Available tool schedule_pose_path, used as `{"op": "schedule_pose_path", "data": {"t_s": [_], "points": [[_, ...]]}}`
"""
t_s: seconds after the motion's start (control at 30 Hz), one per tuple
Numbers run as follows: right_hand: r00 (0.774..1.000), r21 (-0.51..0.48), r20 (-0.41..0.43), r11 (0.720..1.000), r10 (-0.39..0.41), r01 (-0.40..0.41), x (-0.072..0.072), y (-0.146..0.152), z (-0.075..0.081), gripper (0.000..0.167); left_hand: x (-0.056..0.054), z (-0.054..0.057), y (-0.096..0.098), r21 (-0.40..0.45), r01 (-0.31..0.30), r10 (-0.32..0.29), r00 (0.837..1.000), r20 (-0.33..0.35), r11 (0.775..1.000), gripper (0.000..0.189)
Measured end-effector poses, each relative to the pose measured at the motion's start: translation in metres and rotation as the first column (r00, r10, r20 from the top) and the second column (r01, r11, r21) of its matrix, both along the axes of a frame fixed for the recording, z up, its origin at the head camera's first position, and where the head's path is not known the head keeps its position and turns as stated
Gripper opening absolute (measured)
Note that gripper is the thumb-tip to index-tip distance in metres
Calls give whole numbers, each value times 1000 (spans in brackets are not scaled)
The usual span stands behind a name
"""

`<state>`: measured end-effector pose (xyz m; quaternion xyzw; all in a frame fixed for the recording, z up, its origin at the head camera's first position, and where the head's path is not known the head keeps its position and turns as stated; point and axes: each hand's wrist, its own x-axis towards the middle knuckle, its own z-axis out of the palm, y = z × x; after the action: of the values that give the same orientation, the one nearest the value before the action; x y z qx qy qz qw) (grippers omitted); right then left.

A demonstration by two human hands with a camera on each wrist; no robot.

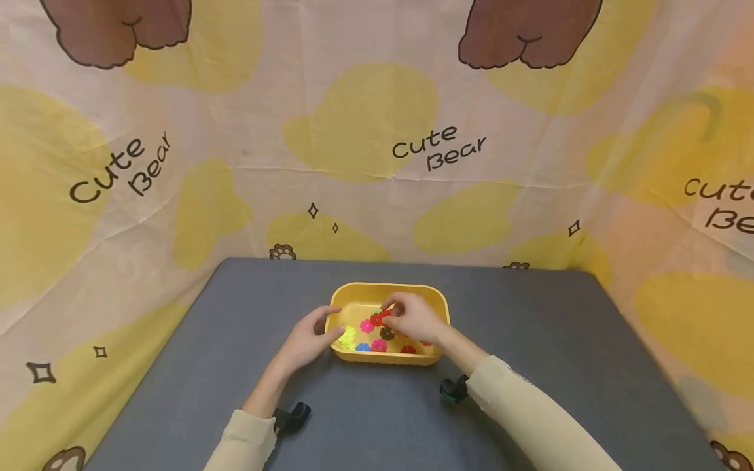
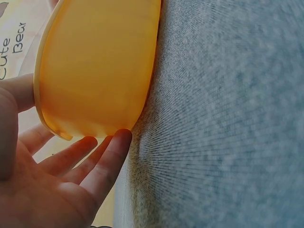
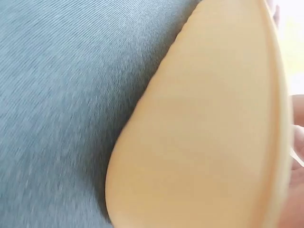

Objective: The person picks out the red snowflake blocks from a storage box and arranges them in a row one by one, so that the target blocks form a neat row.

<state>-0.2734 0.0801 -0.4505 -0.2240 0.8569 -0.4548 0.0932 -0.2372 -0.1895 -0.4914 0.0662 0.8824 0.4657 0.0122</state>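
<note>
A yellow plastic tray [image 1: 389, 358] holds several flower-shaped plastic discs. At its left end lie the yellow discs [image 1: 347, 338]; a blue disc [image 1: 363, 347], pink discs [image 1: 379, 345] and a brown disc [image 1: 387, 333] are spread toward the middle. My left hand [image 1: 306, 337] holds the tray's left end, thumb over the rim and fingertips [image 2: 124, 137] against the outer wall. Reaching over the near rim, my right hand [image 1: 415, 318] pinches a red disc [image 1: 384, 315] inside the tray. In the right wrist view the tray wall [image 3: 199, 123] hides most of that hand.
The tray stands on a grey cloth-covered table [image 1: 265, 288]. Behind and at both sides hangs a curtain [image 1: 353, 131] printed with bears and lettering. Dark wrist devices [image 1: 291, 417] sit on both forearms near the table.
</note>
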Motion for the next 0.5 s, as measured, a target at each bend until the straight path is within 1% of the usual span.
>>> {"op": "schedule_pose_path", "data": {"t_s": [0.1, 0.23, 0.33, 0.5], "points": [[1000, -44, 12, 999, 25, -25, 4, 9, 7, 20, 1, -1, 0, -1, -1, 1, 1000, -1, 1000, 51], [1000, -53, 0, 998, 25, -25, 8, 23, 16, 22, 1, 0, 0, -8, -10, 10, 1000, 6, 1000, 51], [1000, -23, -22, 1000, 2, -2, 9, 36, 22, 22, 2, 2, 1, -15, -14, 14, 1000, 12, 1000, 51], [997, -33, -32, 997, -69, 68, 6, 63, 27, 23, 0, 1, 1, -23, -12, 12, 1000, 5, 1000, 52]]}}
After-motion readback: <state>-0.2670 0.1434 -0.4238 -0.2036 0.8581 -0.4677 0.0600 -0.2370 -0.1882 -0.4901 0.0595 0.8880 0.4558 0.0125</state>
